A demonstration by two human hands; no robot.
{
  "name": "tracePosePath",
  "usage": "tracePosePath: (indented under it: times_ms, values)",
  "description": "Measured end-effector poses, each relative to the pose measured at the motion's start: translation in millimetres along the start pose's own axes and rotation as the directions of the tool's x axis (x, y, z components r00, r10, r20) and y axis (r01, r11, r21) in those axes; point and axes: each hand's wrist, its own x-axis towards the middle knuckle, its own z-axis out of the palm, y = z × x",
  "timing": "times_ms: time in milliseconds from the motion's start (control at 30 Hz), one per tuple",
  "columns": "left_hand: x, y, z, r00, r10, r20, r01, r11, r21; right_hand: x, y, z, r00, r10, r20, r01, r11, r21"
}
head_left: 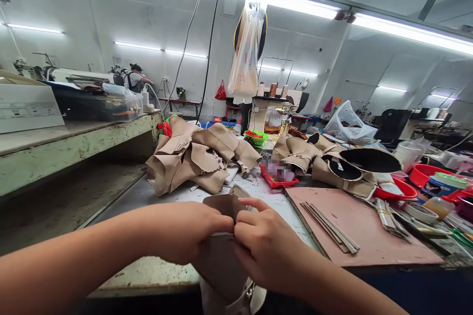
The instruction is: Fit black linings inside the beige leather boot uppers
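Observation:
Both hands meet at the top edge of a beige boot upper (221, 261), which hangs upright at the table's front edge with a metal buckle low on it. My left hand (195, 229) is closed on the edge, its thumb pointing to the right. My right hand (262, 236) pinches the same edge just beside the left thumb, index finger raised and bent. Whatever lies between the fingertips is hidden. Behind them a pile of beige boot uppers (199, 157) with buckles lies on the table.
On the right, a pink board (354, 226) carries a bundle of thin beige strips (330, 226). Beyond it lie more boot uppers (347, 167), tubs and red trays. A small red tray (277, 175) stands mid-table. The left shelf (81, 142) holds boxes. Sewing machines and a co-worker (136, 78) are farther back.

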Motion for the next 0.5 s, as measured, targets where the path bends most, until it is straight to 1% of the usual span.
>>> tracePosePath:
  times_ms: [33, 67, 100, 133, 200, 267, 333, 400, 500]
  values:
    - [1, 2, -1.0, 0.998, 0.022, -0.051, -0.022, 1.000, 0.005, 1, -1, 0, 1.000, 0.006, -0.015, -0.006, 1.000, -0.009]
    - [2, 3, -1.6, 0.994, 0.046, -0.095, -0.046, 0.999, 0.003, 1, 0, -2, 1.000, 0.014, 0.007, -0.014, 1.000, 0.010]
    - [2, 4, -1.8, 0.991, 0.055, -0.124, -0.056, 0.998, -0.010, 2, 2, -5, 0.998, 0.024, 0.063, -0.027, 0.998, 0.053]
    - [1, 5, -1.5, 0.989, 0.039, -0.140, -0.044, 0.998, -0.034, 2, 6, -9, 0.990, 0.033, 0.137, -0.048, 0.993, 0.110]
    - [-1, 3, 0.5, 0.987, -0.062, -0.145, 0.048, 0.994, -0.100, 2, 18, -17, 0.960, 0.030, 0.279, -0.096, 0.970, 0.225]
    - [-4, -1, 4.3, 0.972, -0.200, -0.124, 0.177, 0.968, -0.176, 1, 28, -22, 0.937, 0.001, 0.348, -0.115, 0.945, 0.307]
    - [-8, -6, 9.2, 0.951, -0.300, -0.080, 0.271, 0.928, -0.255, 0, 34, -24, 0.932, -0.018, 0.361, -0.115, 0.932, 0.343]
    - [-11, -10, 13.6, 0.936, -0.350, -0.034, 0.322, 0.893, -0.315, 1, 34, -24, 0.931, -0.004, 0.364, -0.127, 0.934, 0.335]
    - [-13, -12, 17.0, 0.929, -0.369, 0.018, 0.350, 0.864, -0.363, 4, 31, -22, 0.931, 0.059, 0.359, -0.167, 0.946, 0.278]
